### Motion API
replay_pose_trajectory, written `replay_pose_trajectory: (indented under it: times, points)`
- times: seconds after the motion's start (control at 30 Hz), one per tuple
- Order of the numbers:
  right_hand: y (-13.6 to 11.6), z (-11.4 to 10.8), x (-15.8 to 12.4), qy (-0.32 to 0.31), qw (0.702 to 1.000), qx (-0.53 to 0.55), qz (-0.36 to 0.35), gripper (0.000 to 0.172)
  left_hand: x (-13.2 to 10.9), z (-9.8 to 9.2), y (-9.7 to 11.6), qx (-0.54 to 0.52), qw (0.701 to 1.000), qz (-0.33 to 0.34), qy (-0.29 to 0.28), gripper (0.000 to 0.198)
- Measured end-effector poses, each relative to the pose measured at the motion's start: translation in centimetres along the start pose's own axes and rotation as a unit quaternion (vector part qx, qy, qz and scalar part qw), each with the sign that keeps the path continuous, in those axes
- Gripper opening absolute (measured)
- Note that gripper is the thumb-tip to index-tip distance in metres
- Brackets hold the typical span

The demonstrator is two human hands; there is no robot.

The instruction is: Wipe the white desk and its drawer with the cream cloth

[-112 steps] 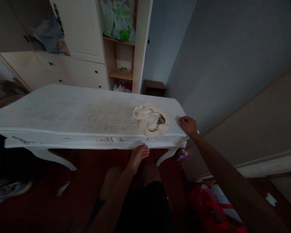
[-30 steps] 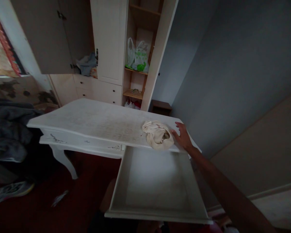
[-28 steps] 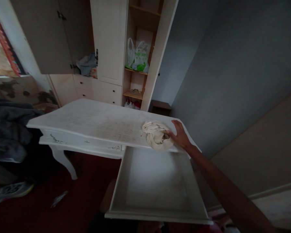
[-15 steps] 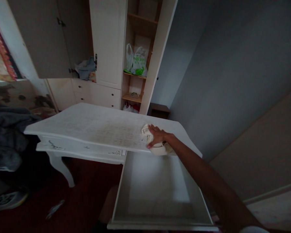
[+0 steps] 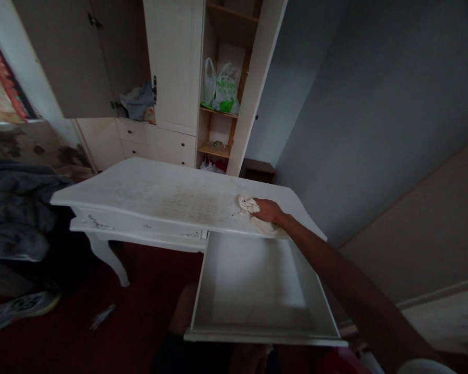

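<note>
My right hand [image 5: 268, 211] is closed on a cream cloth [image 5: 249, 203], pressing it on the white desk top [image 5: 159, 179]. Part of the cloth is bunched ahead of the fingers, and the rest trails under the palm to the desk's front edge. Dark smudges mark the surface left of the cloth, with a small dark speck close beside it. Below my forearm, a drawer [image 5: 257, 332] is pulled out from the desk, with nothing visible inside. My left hand does not clearly show; a dim patch of skin beneath the drawer cannot be made out.
A white wardrobe [image 5: 175, 67] with open doors stands behind the desk; plastic bags [image 5: 226, 91] and folded clothes [image 5: 140, 101] sit in it. Grey fabric [image 5: 15, 208] is heaped at left, above a shoe [image 5: 19, 309] on the red floor. A grey wall [image 5: 374, 104] rises at right.
My right hand has drawn the cloth slightly right along the desk top, and its fingers have curled in from a spread position. The view has shifted a little.
</note>
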State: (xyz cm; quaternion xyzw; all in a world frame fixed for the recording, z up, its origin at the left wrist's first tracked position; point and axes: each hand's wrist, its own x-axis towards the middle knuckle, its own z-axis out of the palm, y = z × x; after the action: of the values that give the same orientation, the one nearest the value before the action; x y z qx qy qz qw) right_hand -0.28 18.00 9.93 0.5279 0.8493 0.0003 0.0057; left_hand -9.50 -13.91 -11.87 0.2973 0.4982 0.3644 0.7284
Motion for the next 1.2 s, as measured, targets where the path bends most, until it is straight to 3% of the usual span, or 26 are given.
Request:
replay_pose_trajectory:
  times: [0.13,0.23,0.4,0.57,0.67,0.8,0.97,1.1,1.2]
  points:
    - [-0.6,1.1,-4.1,0.08,0.997,-0.01,-0.001,0.045,1.2,0.4,-1.0,-0.019,1.0,0.012,0.0,0.042]
    - [-1.3,1.8,-7.9,0.094,0.995,-0.008,-0.023,0.05,1.7,0.6,-1.5,-0.049,0.997,0.05,0.009,0.051]
    - [-2.2,3.2,-14.1,0.06,0.996,0.001,-0.071,0.053,2.0,0.9,-1.8,-0.032,0.997,0.061,0.021,0.052]
    - [-1.4,5.6,-17.9,-0.023,0.999,-0.01,-0.034,0.048,2.2,1.3,-2.5,-0.055,0.996,0.056,0.053,0.056]
    - [-0.2,7.5,-18.6,-0.03,0.999,-0.005,0.041,0.043,1.8,1.1,-2.7,-0.072,0.993,0.062,0.071,0.059]
    - [1.1,9.9,-18.5,0.07,0.989,0.05,0.122,0.044,0.9,0.7,-2.6,-0.082,0.992,0.069,0.071,0.055]
    - [1.9,12.0,-17.4,0.163,0.973,0.069,0.15,0.05,0.6,0.6,-2.5,-0.087,0.99,0.081,0.08,0.054]
    - [1.4,13.2,-15.9,0.151,0.966,0.04,0.205,0.047,0.6,1.0,-2.5,-0.115,0.988,0.049,0.091,0.059]
    - [0.4,13.6,-14.8,0.136,0.971,0.004,0.197,0.047,0.2,1.4,-2.1,-0.124,0.988,0.049,0.077,0.061]
